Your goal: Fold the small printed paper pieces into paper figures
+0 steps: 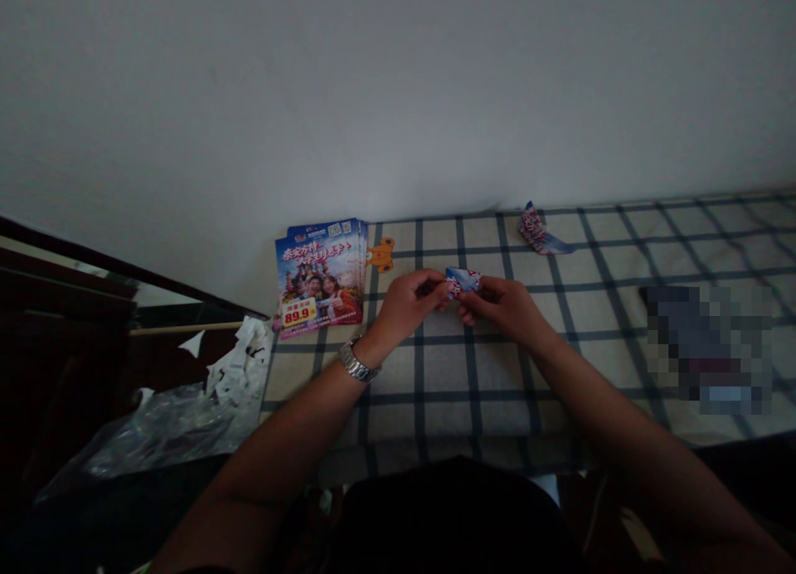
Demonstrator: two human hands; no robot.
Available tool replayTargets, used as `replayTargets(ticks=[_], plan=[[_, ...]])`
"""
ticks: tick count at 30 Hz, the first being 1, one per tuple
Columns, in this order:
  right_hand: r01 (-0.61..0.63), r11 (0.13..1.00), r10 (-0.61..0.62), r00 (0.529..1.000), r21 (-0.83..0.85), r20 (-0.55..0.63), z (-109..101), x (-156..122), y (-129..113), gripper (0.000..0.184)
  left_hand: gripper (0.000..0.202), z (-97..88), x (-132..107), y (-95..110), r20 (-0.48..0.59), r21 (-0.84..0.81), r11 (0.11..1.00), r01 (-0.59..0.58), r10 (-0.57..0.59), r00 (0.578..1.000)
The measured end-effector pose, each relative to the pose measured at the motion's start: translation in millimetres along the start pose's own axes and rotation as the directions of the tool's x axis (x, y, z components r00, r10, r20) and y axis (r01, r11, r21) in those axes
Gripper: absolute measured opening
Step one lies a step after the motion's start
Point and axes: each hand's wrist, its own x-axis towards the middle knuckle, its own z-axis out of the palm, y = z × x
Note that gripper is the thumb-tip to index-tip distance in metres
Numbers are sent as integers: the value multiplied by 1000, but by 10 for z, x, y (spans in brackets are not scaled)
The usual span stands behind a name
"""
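Note:
Between my two hands is a small folded piece of printed paper (465, 279), blue, white and red, held just above the checked cloth. My left hand (415, 299), with a metal watch (359, 360) on its wrist, pinches the paper's left side. On the other side, the thumb and fingers of my right hand (501, 305) close on its right edge. A stack of colourful printed flyers (320, 277) lies to the left of my left hand. Farther back on the right rests another folded paper piece (540, 231) with similar print.
A checked cloth (435, 375) covers the surface, which meets a pale wall (398, 93). An orange cartoon figure (381, 255) sits beside the flyers. Clear plastic and torn white paper (240, 367) lie at the left edge. A blurred-out dark object (700, 342) is on the right.

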Motion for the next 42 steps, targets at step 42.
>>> replayTargets(ticks=[42], plan=[[207,963,-235,958,-172,-162,-48,38,38,33,24,-8,-54,19,123,250,964,-93,63,990]])
